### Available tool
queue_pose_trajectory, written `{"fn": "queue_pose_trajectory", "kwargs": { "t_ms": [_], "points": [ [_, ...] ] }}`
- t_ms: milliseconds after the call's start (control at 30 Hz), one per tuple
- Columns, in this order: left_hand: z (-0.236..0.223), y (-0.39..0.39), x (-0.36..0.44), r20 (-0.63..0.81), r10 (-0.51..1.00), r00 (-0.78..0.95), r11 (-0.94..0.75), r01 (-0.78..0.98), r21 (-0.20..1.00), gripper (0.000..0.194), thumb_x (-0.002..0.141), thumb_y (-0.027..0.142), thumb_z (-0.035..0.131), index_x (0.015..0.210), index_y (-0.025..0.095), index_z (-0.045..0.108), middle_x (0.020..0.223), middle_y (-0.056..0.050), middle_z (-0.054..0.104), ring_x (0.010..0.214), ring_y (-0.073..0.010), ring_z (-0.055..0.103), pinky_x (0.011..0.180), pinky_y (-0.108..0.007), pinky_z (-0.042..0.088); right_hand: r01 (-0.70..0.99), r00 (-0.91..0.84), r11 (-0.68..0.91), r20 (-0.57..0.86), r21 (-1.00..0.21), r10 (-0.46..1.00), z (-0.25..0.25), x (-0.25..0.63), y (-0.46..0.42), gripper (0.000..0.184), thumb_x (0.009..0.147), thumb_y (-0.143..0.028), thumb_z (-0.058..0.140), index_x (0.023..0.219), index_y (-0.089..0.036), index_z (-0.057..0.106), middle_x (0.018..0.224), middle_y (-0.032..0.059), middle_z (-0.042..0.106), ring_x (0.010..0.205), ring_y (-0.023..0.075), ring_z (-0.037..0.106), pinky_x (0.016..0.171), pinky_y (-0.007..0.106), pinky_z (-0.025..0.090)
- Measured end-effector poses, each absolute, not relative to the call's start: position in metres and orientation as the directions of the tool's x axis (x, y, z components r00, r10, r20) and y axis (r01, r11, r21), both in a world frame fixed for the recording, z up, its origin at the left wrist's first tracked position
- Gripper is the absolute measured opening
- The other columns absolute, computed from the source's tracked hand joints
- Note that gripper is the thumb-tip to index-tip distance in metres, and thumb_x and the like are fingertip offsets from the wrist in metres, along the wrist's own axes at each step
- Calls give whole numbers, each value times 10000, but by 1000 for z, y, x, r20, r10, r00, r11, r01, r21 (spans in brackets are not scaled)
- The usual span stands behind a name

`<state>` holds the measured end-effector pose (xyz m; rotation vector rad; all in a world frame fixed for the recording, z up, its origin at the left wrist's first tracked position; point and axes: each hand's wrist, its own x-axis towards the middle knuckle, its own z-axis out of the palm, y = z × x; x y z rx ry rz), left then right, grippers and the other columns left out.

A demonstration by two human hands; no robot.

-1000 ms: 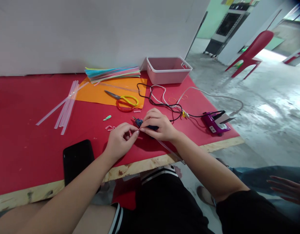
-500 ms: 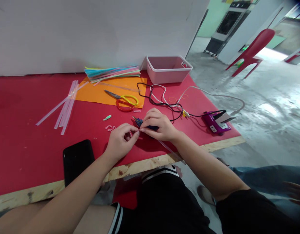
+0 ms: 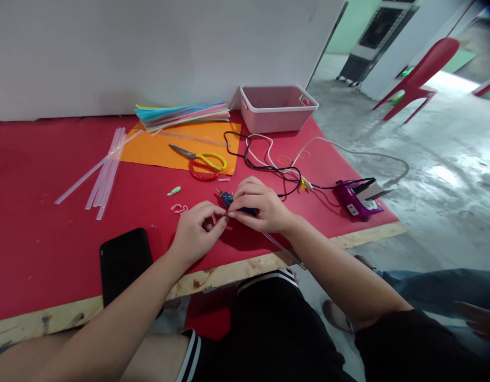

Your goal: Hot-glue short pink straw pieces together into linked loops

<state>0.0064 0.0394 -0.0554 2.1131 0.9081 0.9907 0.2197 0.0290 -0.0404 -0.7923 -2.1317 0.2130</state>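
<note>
My left hand (image 3: 197, 231) and my right hand (image 3: 259, 206) meet at their fingertips over the red table (image 3: 50, 233). The left thumb and forefinger pinch a small pink piece (image 3: 223, 217). A blue glue gun (image 3: 229, 200) lies under my right hand, whose fingers curl over it; its tip points left and a clear glue stick (image 3: 280, 246) pokes out behind the wrist. Small pink curved bits (image 3: 180, 208) lie just left of my hands.
Yellow-handled scissors (image 3: 201, 157) and a red ring (image 3: 203, 173) lie on orange paper (image 3: 165, 148). Coloured straws (image 3: 183, 115), clear glue sticks (image 3: 104, 167), a pink basket (image 3: 277, 108), cables (image 3: 269, 162), a purple power strip (image 3: 356, 197), a black phone (image 3: 123, 262). Another person's hand (image 3: 481, 321) at right.
My hands stay joined at the same spot. The view has tilted slightly, and the other person's hand at right has drawn back toward the edge.
</note>
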Motion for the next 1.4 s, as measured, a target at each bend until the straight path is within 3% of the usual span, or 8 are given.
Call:
{"fn": "queue_pose_trajectory", "kwargs": {
  "t_ms": [600,833,1100,1400],
  "points": [
    [-50,34,4,393,845,362,-521,400,754,113,921,222,621,835,187,686,714,-5,600,570,-117,502,523,-247,399,564,-376,703,623,-433,686,-33,208,30,56,925,-268,682,929,-213,682,845,36,748,816,174,640,799,354,511],
    [-53,36,4,357,891,281,-450,433,781,127,919,224,606,798,190,624,709,2,592,568,-118,495,529,-250,393,538,-496,776,621,-329,607,-22,201,54,59,933,-246,675,889,-208,688,824,34,742,790,165,637,784,336,527],
    [-47,30,5,315,903,293,-419,426,802,123,906,184,588,826,165,679,687,7,579,575,-116,492,549,-245,383,535,-378,744,674,-400,634,-40,199,44,94,897,-234,723,979,-206,687,852,40,761,809,172,664,788,337,534],
    [-46,31,7,306,907,289,-410,438,800,150,892,184,591,767,151,669,626,26,519,556,-104,462,537,-234,358,546,-372,764,718,-343,588,-45,197,43,102,886,-164,721,976,-193,683,840,39,749,808,168,654,775,334,552]
  ]
}}
